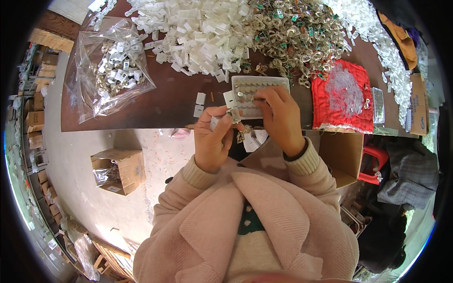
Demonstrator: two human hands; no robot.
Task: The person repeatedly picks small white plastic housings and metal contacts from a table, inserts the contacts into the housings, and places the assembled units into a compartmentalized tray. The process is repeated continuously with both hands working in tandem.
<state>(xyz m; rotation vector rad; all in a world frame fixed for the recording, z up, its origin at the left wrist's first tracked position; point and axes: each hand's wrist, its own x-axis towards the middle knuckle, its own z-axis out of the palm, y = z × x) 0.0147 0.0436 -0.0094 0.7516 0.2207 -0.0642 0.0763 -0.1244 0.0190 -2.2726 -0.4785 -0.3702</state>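
My left hand [211, 144] is closed round a small white plastic housing [230, 100], held up at the table's front edge. A bundle of thin clear-coated wire [243, 134] hangs below it. My right hand [284, 115] reaches over a shallow white tray [260, 79] with rows of small round silver button cells [245, 88]. Its thumb and fingers are pinched together at the tray; whatever is between them is hidden. Two loose white plastic pieces [199, 104] lie on the table just left of my left hand.
Behind the tray rise a heap of white plastic housings [198, 33] and a pile of wire bundles with green parts [297, 33]. A clear bag of parts [118, 70] lies left. On the right is a red cloth [325, 99] with clear bits. A cardboard box [123, 170] stands below.
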